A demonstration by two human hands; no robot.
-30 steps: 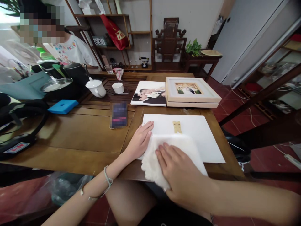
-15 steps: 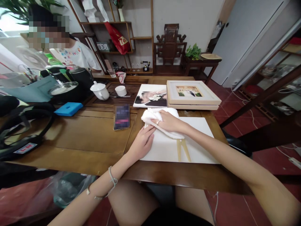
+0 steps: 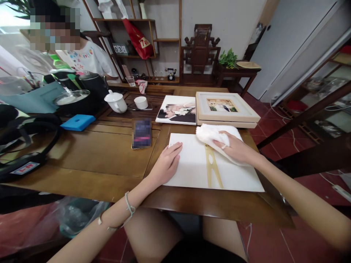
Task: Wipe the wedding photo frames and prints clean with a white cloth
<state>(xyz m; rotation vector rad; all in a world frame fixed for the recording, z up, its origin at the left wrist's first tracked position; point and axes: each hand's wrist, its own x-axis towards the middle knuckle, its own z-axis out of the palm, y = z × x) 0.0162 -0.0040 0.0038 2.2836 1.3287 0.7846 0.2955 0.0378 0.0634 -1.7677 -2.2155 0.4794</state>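
My right hand [image 3: 234, 146] grips a folded white towel [image 3: 210, 134] and presses it on the right part of a flat white board [image 3: 189, 171]. On the board's left edge my left hand [image 3: 166, 163] lies flat, fingers stretched out, holding nothing. Between the hands a yellowish, fork-legged piece [image 3: 210, 166] lies on the board, its upper end next to the towel; whether it is a stand leg or a flat marking I cannot tell. Behind the board are a photo panel [image 3: 177, 111] and a pale framed picture [image 3: 227, 106] stacked on another frame.
A phone [image 3: 142, 134] lies left of the board. Farther left are a blue block [image 3: 78, 122], black headphones [image 3: 33, 157], a lidded white cup [image 3: 115, 101] and a small white bowl [image 3: 140, 102]. Another person [image 3: 93, 56] is beyond the table's far left side.
My right hand has slid the towel rightward across the board, uncovering its upper left part and more of the yellowish piece. My left hand stays at the left edge.
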